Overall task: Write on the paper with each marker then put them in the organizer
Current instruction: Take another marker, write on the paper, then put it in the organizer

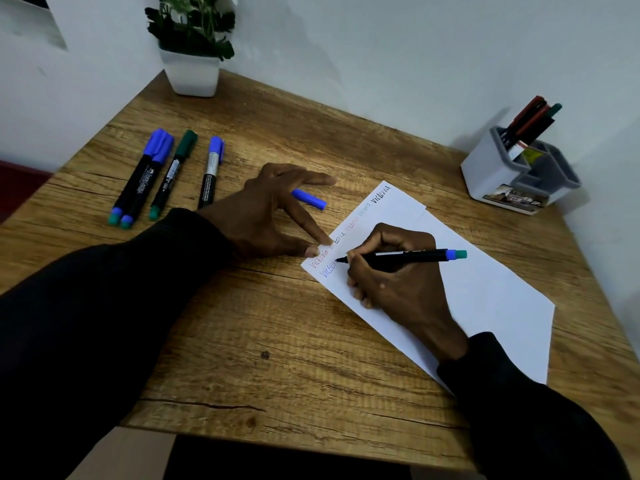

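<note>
My right hand (398, 282) grips an uncapped blue marker (415, 257), its tip touching the white paper (485, 296) beside a blue word on the second line. Above that runs a line of words in red, blue and black. My left hand (273, 209) is spread, with thumb and a fingertip pressing the paper's left corner. The marker's blue cap (310, 198) lies on the desk under my left fingers. Several capped markers (166, 174), blue and green, lie side by side at the left. The grey organizer (498, 174) at the far right holds several markers (530, 123).
A white pot with a green plant (192, 57) stands in the far corner against the wall. The wooden desk (277, 341) ends near me at its front edge, and walls close in behind and to the right.
</note>
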